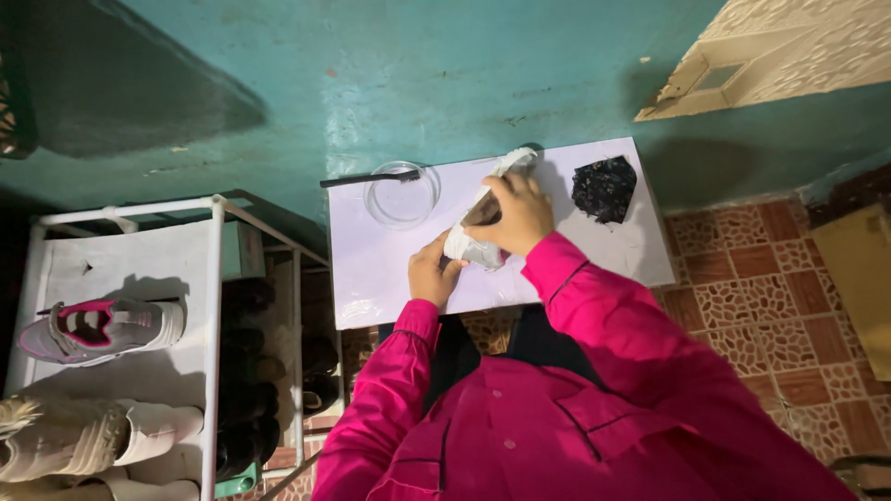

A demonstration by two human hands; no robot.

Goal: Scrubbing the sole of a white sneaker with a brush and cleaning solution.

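— While you are looking down, what is taking up most of the view around the white tabletop (594, 269)?

— A teal wall is running along its far edge, and patterned tile floor (770, 306) is showing to the right of it. A white shoe rack (215, 306) is standing just to the left of the tabletop, carrying a grey and pink sneaker (102, 329) and pale shoes below that.

— And what are the hands doing?

— Both hands are gripping a white shoe (483, 218) that is lying near the middle of the tabletop, its length running from the near edge toward the wall. The right hand (515, 215) is closing over the top of the shoe, fingers wrapping its upper. The left hand (432, 271) is clasping the end nearest the person, down by the tabletop's front edge.

— Anything else sitting on the tabletop?

— A clear round bowl (401, 193) is resting just left of the shoe, toward the wall. A dark brush (367, 178) is lying across the bowl's far rim, its handle sticking out past the tabletop's left edge. A crumpled black cloth (603, 188) is sitting at the far right corner, well apart from the hands.
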